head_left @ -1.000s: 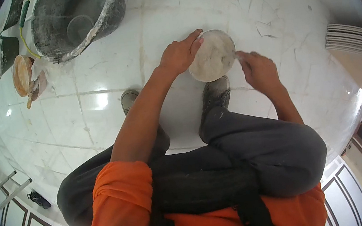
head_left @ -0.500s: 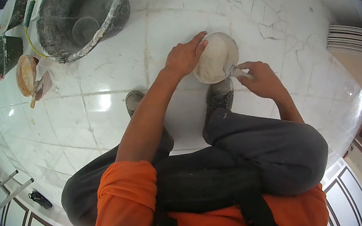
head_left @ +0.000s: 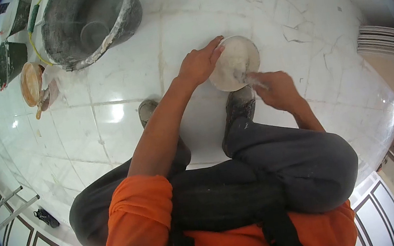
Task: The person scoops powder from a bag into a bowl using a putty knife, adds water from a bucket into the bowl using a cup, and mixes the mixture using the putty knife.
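Note:
A round pale bowl (head_left: 251, 49) holds a whitish, plaster-like mix near the toe of my right shoe. My left hand (head_left: 199, 64) grips its left rim, with the thumb and fingers at the edge. In my right hand (head_left: 275, 90) is a short whitish-coated mixing tool (head_left: 240, 75), its end down in the mix at the lower right of the bowl. Motion blurs that end, and I cannot make out its exact kind.
A large dark mortar tub (head_left: 129, 20), smeared and with a clear round container (head_left: 94, 35) inside, stands at the upper left. Beside it are an orange-brown bowl (head_left: 32, 85) and a dark green container (head_left: 12, 62). Stacked tiles (head_left: 386, 42) lie at the right.
My right hand has shifted slightly left and down, moving the tool's end further into the mix. My left hand keeps its place on the bowl's rim.

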`<state>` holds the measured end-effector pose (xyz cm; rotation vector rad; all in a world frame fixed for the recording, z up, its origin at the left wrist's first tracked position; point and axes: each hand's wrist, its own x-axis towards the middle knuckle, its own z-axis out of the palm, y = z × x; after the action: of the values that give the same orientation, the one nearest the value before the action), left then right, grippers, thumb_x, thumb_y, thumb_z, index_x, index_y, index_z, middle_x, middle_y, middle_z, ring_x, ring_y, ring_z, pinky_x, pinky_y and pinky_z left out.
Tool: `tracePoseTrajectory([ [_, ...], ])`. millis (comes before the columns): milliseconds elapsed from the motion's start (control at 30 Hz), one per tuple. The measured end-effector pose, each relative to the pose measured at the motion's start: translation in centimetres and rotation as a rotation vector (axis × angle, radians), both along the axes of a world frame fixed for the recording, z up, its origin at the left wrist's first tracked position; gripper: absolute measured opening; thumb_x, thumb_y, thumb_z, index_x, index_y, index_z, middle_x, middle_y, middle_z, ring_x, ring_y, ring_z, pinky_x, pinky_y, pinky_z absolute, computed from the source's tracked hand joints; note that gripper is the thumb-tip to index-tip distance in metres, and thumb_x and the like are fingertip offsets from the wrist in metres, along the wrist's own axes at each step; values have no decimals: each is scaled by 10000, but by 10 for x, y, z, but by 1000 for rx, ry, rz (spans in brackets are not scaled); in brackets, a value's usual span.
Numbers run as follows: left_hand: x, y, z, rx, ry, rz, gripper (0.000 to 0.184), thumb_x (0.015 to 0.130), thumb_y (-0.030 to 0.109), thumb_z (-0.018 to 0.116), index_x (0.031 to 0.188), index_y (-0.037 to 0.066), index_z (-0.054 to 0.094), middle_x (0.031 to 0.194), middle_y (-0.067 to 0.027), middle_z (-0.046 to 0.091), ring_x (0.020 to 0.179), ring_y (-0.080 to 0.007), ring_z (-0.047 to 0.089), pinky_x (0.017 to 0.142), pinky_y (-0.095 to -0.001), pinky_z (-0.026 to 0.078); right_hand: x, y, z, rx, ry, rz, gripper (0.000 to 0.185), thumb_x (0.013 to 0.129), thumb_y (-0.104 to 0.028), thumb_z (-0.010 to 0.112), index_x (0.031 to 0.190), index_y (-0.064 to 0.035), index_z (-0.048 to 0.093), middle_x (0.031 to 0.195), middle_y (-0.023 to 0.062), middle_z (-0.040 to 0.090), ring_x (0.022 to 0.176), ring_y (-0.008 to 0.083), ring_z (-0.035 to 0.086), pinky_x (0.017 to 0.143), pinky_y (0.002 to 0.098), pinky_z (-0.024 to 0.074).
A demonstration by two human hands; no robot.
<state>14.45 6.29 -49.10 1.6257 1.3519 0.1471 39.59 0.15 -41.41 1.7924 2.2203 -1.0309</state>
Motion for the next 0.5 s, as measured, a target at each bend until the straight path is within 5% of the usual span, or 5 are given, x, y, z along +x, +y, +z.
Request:
tracePoseTrajectory([
  [67, 2, -1, -6, 36, 28, -15, 524, 1097, 510, 364, 1535, 238, 458, 1005, -240, 740, 981, -488, 688, 919, -518, 545, 1, -2, -1, -46, -31, 54, 354, 889, -185, 669, 1236, -170, 737, 954, 172, 750, 839, 383, 709, 759, 463, 558],
  [167, -2, -4, -9, 41, -10, 10, 518, 1096, 506, 374, 1536, 246, 457, 1008, -244, 740, 978, -491, 687, 917, -520, 546, 2, 6, 2, -51, -130, -4, 353, 878, -179, 677, 1226, -166, 738, 921, 185, 744, 822, 391, 705, 751, 468, 555],
  [233, 1, -1, -7, -19, 9, 2, 538, 1088, 557, 341, 1538, 281, 446, 1032, -233, 741, 999, -467, 693, 933, -556, 531, -1, 4, 7, 27, 30, -44, 377, 876, -218, 676, 1248, -187, 729, 804, 174, 724, 776, 379, 707, 733, 495, 557],
  [333, 1, 2, -1, -4, 70, -41, 530, 1091, 546, 336, 1535, 280, 449, 1020, -232, 741, 981, -468, 697, 919, -548, 540, -12, -3, -3, -55, -41, 105, 375, 882, -222, 676, 1252, -194, 729, 800, 159, 729, 788, 365, 713, 738, 502, 554],
  [500, 0, 0, -5, 11, 66, -30, 521, 1095, 522, 349, 1534, 263, 455, 988, -241, 739, 959, -479, 694, 895, -540, 543, 5, 15, 10, -15, -129, -1, 368, 880, -232, 683, 1242, -188, 732, 826, 163, 734, 798, 368, 716, 734, 493, 559],
])
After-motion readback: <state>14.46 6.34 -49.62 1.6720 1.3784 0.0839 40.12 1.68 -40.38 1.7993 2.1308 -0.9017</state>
